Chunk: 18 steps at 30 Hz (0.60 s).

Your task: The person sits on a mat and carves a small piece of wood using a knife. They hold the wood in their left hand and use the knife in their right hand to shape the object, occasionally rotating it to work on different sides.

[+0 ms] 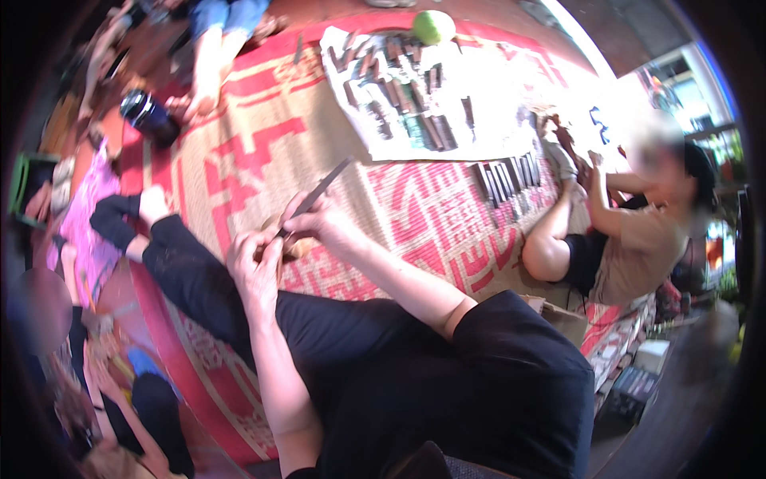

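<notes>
Over my crossed legs, both hands meet at the lower end of a knife [323,190]. Its dark blade slants up and to the right, tip free. My right hand [327,227] is closed around its base, fingers pressed close to the metal. My left hand [257,259] is closed beside it, thumb and fingers pinched at the lower end; what lies inside that grip is hidden. A tan shape [298,247] shows just beneath the hands, too blurred to name.
A red and beige woven mat [263,96] spreads under me. Ahead, a white sheet [499,132] bears several knives [407,96] and a round green fruit [433,27]. Dark flat pieces [507,182] lie nearer. A dark bottle [149,117] stands left. People sit right and left.
</notes>
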### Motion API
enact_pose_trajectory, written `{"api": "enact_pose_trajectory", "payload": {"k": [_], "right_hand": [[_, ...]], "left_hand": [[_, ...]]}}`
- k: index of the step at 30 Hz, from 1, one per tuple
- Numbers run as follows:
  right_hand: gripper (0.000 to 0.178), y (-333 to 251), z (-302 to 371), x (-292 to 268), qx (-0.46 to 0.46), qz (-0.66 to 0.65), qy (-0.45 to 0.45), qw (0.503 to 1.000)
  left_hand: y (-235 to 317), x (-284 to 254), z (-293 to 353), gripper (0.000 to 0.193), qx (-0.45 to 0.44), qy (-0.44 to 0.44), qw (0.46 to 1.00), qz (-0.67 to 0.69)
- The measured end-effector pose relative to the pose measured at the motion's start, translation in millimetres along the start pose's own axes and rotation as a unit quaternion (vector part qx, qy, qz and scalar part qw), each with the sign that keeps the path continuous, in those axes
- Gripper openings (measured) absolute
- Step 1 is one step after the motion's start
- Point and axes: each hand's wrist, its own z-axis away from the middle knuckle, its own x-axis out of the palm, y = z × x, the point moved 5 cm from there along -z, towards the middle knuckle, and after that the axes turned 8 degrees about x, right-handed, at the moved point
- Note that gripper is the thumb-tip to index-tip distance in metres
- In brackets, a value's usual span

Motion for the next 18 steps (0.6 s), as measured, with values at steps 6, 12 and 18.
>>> {"api": "enact_pose_trajectory", "payload": {"k": [6, 12, 18], "right_hand": [[0.007, 3.3, 7.5, -5.8, -0.022, 0.022, 0.043, 0.999], [0.007, 12.4, 9.1, -10.1, -0.017, 0.002, 0.052, 0.999], [0.008, 16.6, 9.8, -34.2, -0.01, -0.044, 0.091, 0.995]], "left_hand": [[8.0, 7.3, 1.6, 0.013, 0.001, -0.022, 1.0, 0.009], [5.5, 13.9, 1.2, 0.012, 0.027, -0.042, 0.999, 0.004], [22.1, 30.4, -6.0, 0.01, 0.125, -0.066, 0.982, -0.125]]}}
